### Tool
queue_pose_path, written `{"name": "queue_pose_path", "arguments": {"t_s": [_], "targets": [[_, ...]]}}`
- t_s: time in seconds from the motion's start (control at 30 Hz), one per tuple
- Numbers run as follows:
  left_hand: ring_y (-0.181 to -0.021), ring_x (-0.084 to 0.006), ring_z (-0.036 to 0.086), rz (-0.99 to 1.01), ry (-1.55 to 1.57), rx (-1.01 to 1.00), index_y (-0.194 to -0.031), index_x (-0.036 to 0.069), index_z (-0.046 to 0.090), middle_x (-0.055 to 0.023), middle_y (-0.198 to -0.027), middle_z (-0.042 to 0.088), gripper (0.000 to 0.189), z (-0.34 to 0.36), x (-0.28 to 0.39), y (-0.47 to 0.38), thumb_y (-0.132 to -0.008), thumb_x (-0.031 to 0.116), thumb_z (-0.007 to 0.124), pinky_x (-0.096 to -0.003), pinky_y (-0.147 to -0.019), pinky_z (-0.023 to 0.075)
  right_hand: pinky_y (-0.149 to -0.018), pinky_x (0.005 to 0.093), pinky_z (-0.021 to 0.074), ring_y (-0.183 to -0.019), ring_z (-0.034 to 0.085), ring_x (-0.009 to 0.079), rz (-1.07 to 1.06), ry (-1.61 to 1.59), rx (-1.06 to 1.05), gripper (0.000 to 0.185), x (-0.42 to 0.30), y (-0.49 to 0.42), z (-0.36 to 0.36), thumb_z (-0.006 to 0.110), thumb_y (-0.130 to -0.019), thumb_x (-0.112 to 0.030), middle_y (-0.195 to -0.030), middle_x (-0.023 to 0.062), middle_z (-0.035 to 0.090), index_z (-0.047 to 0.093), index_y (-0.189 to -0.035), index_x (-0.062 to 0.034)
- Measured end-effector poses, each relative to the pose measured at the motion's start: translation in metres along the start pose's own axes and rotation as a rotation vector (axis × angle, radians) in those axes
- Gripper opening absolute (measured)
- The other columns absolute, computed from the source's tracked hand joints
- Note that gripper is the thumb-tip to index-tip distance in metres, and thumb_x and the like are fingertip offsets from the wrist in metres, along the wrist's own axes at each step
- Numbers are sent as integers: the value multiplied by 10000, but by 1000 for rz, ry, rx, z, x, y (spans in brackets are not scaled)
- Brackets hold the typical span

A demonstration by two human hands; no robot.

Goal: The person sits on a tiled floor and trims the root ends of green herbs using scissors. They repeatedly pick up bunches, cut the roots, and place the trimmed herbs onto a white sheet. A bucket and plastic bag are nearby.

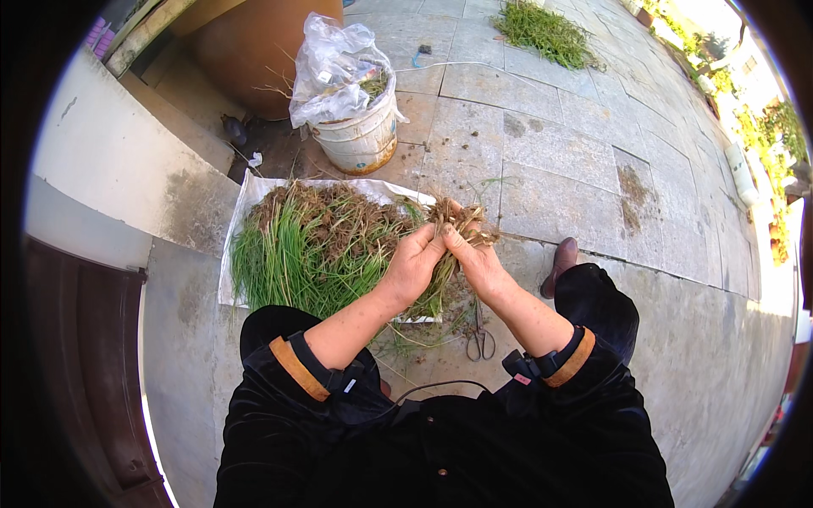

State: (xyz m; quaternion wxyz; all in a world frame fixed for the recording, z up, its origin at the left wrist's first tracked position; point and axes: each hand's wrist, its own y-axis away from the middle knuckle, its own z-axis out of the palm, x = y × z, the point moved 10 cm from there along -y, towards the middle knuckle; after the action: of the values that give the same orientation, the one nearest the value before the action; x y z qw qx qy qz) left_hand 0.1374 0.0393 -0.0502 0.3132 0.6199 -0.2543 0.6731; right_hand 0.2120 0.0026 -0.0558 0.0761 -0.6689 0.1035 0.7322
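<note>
Both hands meet in front of me around one bunch of grass-like plants (467, 222), its brown roots up and its stems hanging below. My left hand (413, 257) grips the bunch from the left, and my right hand (473, 257) holds it from the right, thumb against the roots. Beside them a large heap of green grassy plants (286, 254) with soil-covered roots lies on a white sheet (230, 254), which reaches under my left forearm. A pair of scissors (481, 343) rests on the ground below my hands, its blades partly covered by loose stems.
A dirty white bucket (356, 143) with a clear plastic bag (330, 51) stands beyond the sheet. Another green plant pile (549, 35) lies on the paving farther off. A low white wall (127, 140) and a large brown vessel (248, 57) are at the left. My shoe (564, 260) is at the right.
</note>
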Motion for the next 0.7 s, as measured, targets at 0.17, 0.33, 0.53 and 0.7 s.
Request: {"name": "queue_pose_path", "arguments": {"t_s": [0.17, 0.33, 0.53, 0.7], "targets": [[-762, -91, 560, -219, 458, -235, -1004, 10, 587, -24, -876, 612, 259, 23, -6, 7, -967, 239, 471, -246, -672, 461, -1078, 353, 250, -1296, 334, 217, -86, -47, -129, 653, -22, 0, 6, 450, -951, -412, -1411, 137, 351, 242, -1420, -9], [-682, -87, 542, -149, 475, -138, -1008, 38, 599, -9, -788, 597, 214, 12, -1, 6, -955, 219, 499, -230, -599, 441, -963, 347, 359, -1185, 434, 184, 150, -470, -126, 629, -7, 0, 6, 500, -923, -413, -1345, 107, 429, 336, -1391, -27], [-758, -50, 522, -26, 169, 0, -1034, 25, 623, 18, -870, 619, 210, -12, 4, -1, -928, 194, 558, -230, -684, 435, -666, 245, 423, -726, 544, 86, 20, -162, 92, 248, -13, -4, -25, 744, -762, -138, -801, 30, 621, 651, -930, 20], [-820, -55, 552, 2, 106, 45, -1057, 5, 611, -5, -934, 636, 203, -18, -3, -1, -929, 145, 540, -235, -733, 456, -550, 220, 395, -598, 513, 65, 49, -226, 137, 144, -9, -3, -29, 749, -748, -94, -699, 16, 620, 651, -794, 0]]}}
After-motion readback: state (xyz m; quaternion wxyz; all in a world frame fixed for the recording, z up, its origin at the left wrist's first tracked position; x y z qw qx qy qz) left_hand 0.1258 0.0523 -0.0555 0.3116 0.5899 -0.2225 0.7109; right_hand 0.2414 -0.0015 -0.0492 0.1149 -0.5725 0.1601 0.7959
